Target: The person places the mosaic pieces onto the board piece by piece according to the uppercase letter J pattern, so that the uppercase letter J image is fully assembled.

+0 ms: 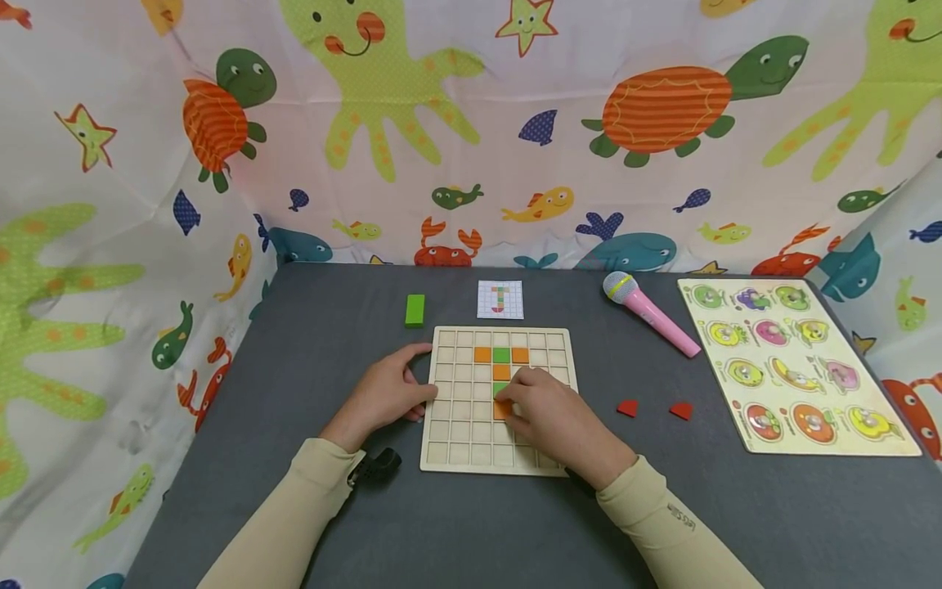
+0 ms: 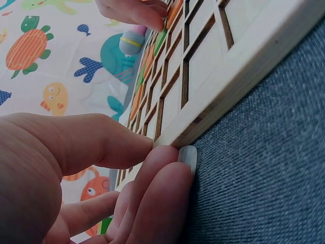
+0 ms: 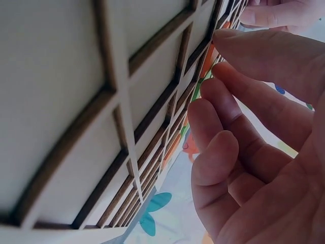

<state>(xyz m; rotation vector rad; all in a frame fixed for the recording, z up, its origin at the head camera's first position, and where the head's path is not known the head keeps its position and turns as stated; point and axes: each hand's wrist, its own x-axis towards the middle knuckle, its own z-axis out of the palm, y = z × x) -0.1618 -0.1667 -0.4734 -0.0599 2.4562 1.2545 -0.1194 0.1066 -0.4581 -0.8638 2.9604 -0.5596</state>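
Observation:
A wooden grid board (image 1: 459, 454) lies on the table. Orange and green square tiles fill several cells: a row of an orange tile (image 1: 482, 355), a green tile (image 1: 501, 355) and another orange one, with a column running down from its middle. My left hand (image 1: 386, 388) grips the board's left edge, thumb (image 2: 117, 142) at the rim and curled fingers against the side. My right hand (image 1: 552, 413) is over the column's lower end, thumb (image 3: 264, 53) and index finger pinching at the lowest orange tile (image 1: 501, 411). The hand partly covers the tiles there.
A small pattern card (image 1: 500, 299) and a green block (image 1: 415, 311) lie behind the board. To the right are two red pieces (image 1: 627, 408), a pink toy microphone (image 1: 658, 323) and a fruit puzzle board (image 1: 798, 368). A printed curtain (image 1: 441, 82) hangs behind the table.

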